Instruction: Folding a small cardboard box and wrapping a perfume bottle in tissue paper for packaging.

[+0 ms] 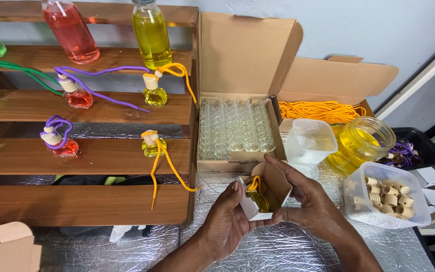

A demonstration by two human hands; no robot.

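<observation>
Both hands, left hand [227,214] and right hand [308,199], fingers clasped around small open white cardboard box [268,194] above silver foil table [278,247]; inside box, small yellow-liquid glass bottle with yellow cord [258,197]. Behind: open brown carton of empty clear bottles [235,126], clear plastic tub of wooden caps [388,196], glass jar of yellow liquid [361,143].

Four small filled bottles with cords sit on the wooden shelves: two red ones with purple cords [79,95] [60,143] and two yellow ones with orange cords [155,93] [153,145], while a fifth, yellow bottle [259,199] lies in the little carton [273,194] held by the two hands [227,221] [305,201]. Two tall bottles stand on the top shelf, one red [71,30] and one yellow [151,32]. Two open cardboard boxes [242,55] [336,80], two clear plastic tubs [310,141] [388,194] and one glass jar of yellow liquid [361,141] stand on the right; the empty glass bottles [235,126] and wooden caps [386,194] are too many to count.
</observation>
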